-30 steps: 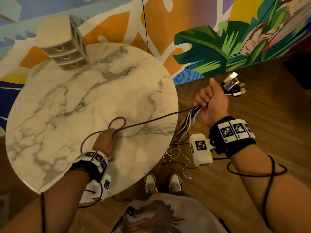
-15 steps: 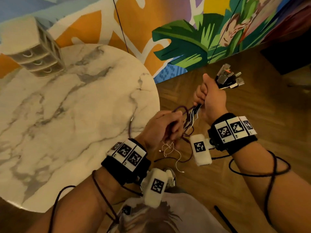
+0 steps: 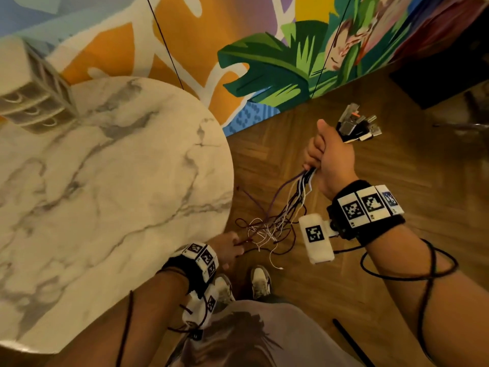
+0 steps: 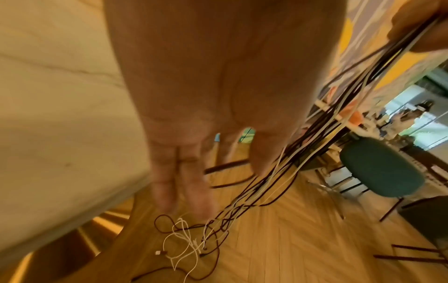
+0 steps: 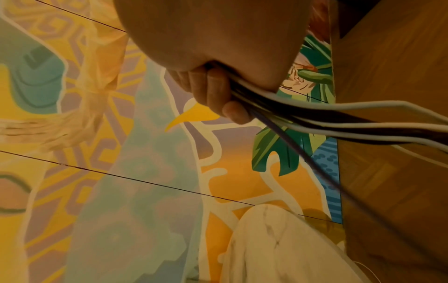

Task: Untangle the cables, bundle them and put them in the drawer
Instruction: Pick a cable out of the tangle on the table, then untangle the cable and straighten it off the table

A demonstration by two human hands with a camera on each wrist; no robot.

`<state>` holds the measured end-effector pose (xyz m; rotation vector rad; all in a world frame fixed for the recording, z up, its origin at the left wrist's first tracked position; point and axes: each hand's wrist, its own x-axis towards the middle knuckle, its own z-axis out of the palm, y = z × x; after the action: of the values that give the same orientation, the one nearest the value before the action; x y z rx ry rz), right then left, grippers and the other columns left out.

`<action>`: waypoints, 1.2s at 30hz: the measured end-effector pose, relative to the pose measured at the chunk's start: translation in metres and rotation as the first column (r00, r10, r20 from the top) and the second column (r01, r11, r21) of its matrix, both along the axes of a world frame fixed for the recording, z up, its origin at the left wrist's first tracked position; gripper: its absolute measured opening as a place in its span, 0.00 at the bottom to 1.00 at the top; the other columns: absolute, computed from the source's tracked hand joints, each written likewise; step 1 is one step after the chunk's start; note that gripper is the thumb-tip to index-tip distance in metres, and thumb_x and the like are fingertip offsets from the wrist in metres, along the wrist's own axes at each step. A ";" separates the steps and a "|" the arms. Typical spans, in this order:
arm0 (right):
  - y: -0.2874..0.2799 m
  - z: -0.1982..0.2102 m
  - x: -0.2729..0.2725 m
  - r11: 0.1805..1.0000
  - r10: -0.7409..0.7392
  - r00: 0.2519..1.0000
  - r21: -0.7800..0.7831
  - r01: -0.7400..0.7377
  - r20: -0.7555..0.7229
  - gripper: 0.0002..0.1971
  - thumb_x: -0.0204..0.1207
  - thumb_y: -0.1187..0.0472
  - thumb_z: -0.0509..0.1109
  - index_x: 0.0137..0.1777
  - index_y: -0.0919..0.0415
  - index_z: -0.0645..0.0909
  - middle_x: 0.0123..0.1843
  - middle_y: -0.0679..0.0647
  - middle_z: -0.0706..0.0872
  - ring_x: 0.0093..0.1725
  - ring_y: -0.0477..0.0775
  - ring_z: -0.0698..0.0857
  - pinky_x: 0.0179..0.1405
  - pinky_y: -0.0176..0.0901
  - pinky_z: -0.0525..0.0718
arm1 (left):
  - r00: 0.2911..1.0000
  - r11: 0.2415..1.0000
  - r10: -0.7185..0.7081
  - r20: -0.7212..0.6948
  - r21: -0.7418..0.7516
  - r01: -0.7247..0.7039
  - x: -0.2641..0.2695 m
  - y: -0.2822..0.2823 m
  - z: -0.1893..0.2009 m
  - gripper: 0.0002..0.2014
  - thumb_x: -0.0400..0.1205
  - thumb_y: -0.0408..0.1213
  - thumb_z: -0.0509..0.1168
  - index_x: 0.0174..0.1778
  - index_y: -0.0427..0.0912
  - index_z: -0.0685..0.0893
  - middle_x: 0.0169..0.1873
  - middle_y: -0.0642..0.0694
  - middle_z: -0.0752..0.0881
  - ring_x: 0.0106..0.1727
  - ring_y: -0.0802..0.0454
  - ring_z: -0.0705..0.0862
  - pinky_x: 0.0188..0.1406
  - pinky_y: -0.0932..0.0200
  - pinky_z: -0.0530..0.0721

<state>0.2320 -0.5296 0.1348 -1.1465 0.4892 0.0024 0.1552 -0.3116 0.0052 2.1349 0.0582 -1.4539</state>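
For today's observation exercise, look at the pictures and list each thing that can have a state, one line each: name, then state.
Bunch of dark and white cables: gripped at the plug end, loose ends hanging tangled.
Right hand: fist closed round the cables, metal plugs sticking out above.
Left hand: low beside the table, at the tangle; grip unclear.
Small beige drawer unit: on the round marble table, drawers closed.

Warm, dim indoor light tints everything amber. The left wrist view is smeared with motion blur, the palm (image 4: 218, 76) out of focus. Wide-angle distortion bends the worktop (image 3: 105, 207) rim; edges soften.
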 end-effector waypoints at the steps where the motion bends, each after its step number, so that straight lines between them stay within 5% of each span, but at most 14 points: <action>1: 0.000 0.001 -0.001 1.000 0.011 1.000 0.001 -0.011 0.001 0.26 0.83 0.52 0.60 0.23 0.55 0.58 0.16 0.47 0.59 0.17 0.48 0.58 0.21 0.38 0.62 | 0.999 0.997 -0.045 -0.009 0.063 0.045 0.001 0.001 -0.003 0.23 0.85 0.41 0.59 0.73 0.37 0.66 0.65 0.36 0.79 0.32 0.47 0.83 0.38 0.53 0.84; 4: 0.005 0.005 -0.002 0.998 0.051 0.999 0.023 -0.051 0.016 0.26 0.83 0.52 0.60 0.23 0.56 0.58 0.16 0.48 0.59 0.17 0.49 0.58 0.22 0.39 0.63 | 0.977 1.000 -0.021 0.212 0.013 0.019 0.019 -0.014 0.018 0.27 0.83 0.43 0.62 0.77 0.42 0.64 0.73 0.40 0.72 0.57 0.43 0.83 0.59 0.47 0.83; 7: 0.013 0.009 -0.001 0.995 0.097 0.995 0.009 -0.097 0.034 0.26 0.84 0.53 0.60 0.23 0.57 0.60 0.17 0.49 0.63 0.20 0.51 0.64 0.23 0.39 0.69 | 0.818 0.979 0.103 0.566 -0.203 0.016 0.044 -0.033 0.061 0.30 0.78 0.50 0.66 0.74 0.43 0.70 0.69 0.41 0.73 0.67 0.43 0.76 0.66 0.47 0.77; 9: 0.021 0.012 -0.001 0.987 0.136 0.987 -0.097 -0.127 0.090 0.25 0.84 0.55 0.60 0.24 0.58 0.61 0.22 0.53 0.69 0.29 0.56 0.73 0.33 0.40 0.77 | 0.736 0.915 0.232 0.636 -0.399 0.057 0.060 -0.049 0.096 0.29 0.76 0.50 0.69 0.72 0.46 0.72 0.66 0.45 0.77 0.64 0.48 0.78 0.63 0.51 0.78; 12: 0.031 0.020 -0.001 0.942 0.205 0.968 -0.297 -0.154 0.148 0.24 0.84 0.56 0.61 0.24 0.58 0.65 0.35 0.63 0.75 0.40 0.56 0.76 0.44 0.39 0.77 | 0.778 0.811 0.315 0.543 -0.580 0.076 0.080 -0.075 0.126 0.26 0.75 0.43 0.72 0.68 0.43 0.75 0.61 0.49 0.82 0.60 0.56 0.81 0.62 0.52 0.80; 15: 0.031 0.028 0.004 0.914 0.239 0.963 -0.364 -0.179 0.124 0.24 0.82 0.51 0.63 0.24 0.58 0.68 0.40 0.63 0.80 0.44 0.58 0.81 0.50 0.44 0.79 | 0.781 0.725 0.414 0.469 -0.688 0.029 0.088 -0.089 0.134 0.18 0.75 0.37 0.67 0.60 0.38 0.77 0.55 0.34 0.83 0.53 0.40 0.84 0.54 0.37 0.83; 18: 0.027 0.029 0.003 0.899 0.322 0.944 -0.334 -0.282 0.072 0.18 0.79 0.45 0.63 0.36 0.58 0.77 0.43 0.60 0.84 0.40 0.56 0.86 0.36 0.44 0.83 | 0.802 0.584 0.530 0.276 -0.804 -0.109 0.089 -0.090 0.143 0.12 0.83 0.29 0.59 0.60 0.47 0.75 0.39 0.49 0.86 0.33 0.49 0.78 0.32 0.55 0.79; 20: 0.027 0.026 -0.004 0.867 0.466 0.876 -0.261 -0.423 0.127 0.14 0.82 0.49 0.60 0.47 0.60 0.78 0.42 0.56 0.85 0.36 0.47 0.86 0.32 0.38 0.82 | 0.796 0.590 0.551 0.251 -0.791 -0.159 0.091 -0.086 0.153 0.08 0.84 0.32 0.57 0.49 0.46 0.81 0.26 0.53 0.82 0.26 0.50 0.76 0.25 0.57 0.76; 23: 0.035 0.002 -0.018 0.708 0.682 0.720 -0.356 -0.609 0.125 0.16 0.77 0.54 0.66 0.53 0.69 0.77 0.44 0.59 0.86 0.41 0.61 0.86 0.40 0.47 0.85 | 0.789 0.586 0.575 0.216 -0.782 -0.212 0.099 -0.074 0.179 0.20 0.82 0.32 0.60 0.22 0.44 0.74 0.14 0.50 0.72 0.15 0.54 0.69 0.18 0.64 0.71; 24: 0.039 -0.009 -0.021 0.649 0.709 0.703 -0.445 -0.617 0.061 0.14 0.77 0.57 0.69 0.47 0.71 0.77 0.38 0.59 0.84 0.36 0.60 0.82 0.36 0.46 0.82 | 0.777 0.607 0.572 0.264 -0.773 -0.184 0.103 -0.072 0.191 0.24 0.82 0.31 0.60 0.18 0.45 0.70 0.11 0.52 0.68 0.12 0.55 0.64 0.15 0.65 0.67; 26: 0.043 -0.033 -0.022 0.629 0.663 0.749 -0.536 -0.563 -0.009 0.14 0.77 0.64 0.70 0.32 0.67 0.73 0.27 0.56 0.73 0.26 0.51 0.72 0.27 0.40 0.72 | 0.710 0.766 0.466 0.528 -0.642 -0.025 0.109 -0.070 0.214 0.24 0.81 0.32 0.61 0.17 0.47 0.66 0.11 0.53 0.66 0.12 0.56 0.62 0.16 0.63 0.63; 29: 0.041 -0.059 -0.018 0.624 0.592 0.799 -0.567 -0.538 -0.107 0.17 0.77 0.63 0.68 0.29 0.60 0.68 0.25 0.52 0.66 0.22 0.46 0.65 0.23 0.37 0.64 | 0.465 0.933 0.142 0.874 -0.276 0.233 0.114 -0.066 0.249 0.22 0.79 0.36 0.65 0.20 0.50 0.65 0.16 0.56 0.65 0.16 0.59 0.66 0.18 0.68 0.64; 33: 0.027 -0.100 -0.023 0.570 0.478 0.792 -0.553 -0.608 -0.380 0.20 0.77 0.60 0.68 0.26 0.55 0.64 0.24 0.51 0.68 0.24 0.51 0.68 0.27 0.42 0.68 | 0.143 0.909 -0.204 0.968 0.134 0.395 0.114 -0.053 0.284 0.11 0.79 0.43 0.62 0.30 0.52 0.72 0.20 0.59 0.66 0.20 0.60 0.66 0.22 0.70 0.64; 36: 0.013 -0.129 -0.030 0.494 0.407 0.719 -0.526 -0.692 -0.564 0.16 0.78 0.56 0.67 0.29 0.56 0.71 0.25 0.52 0.75 0.24 0.52 0.74 0.27 0.42 0.72 | -0.047 0.846 -0.385 0.922 0.372 0.382 0.113 -0.044 0.301 0.09 0.82 0.46 0.58 0.37 0.49 0.74 0.22 0.56 0.63 0.23 0.53 0.65 0.31 0.59 0.63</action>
<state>0.2015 -0.5166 0.0055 -2.0868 0.4236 0.6902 0.2684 -0.3561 0.3064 2.7837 -1.1822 0.2459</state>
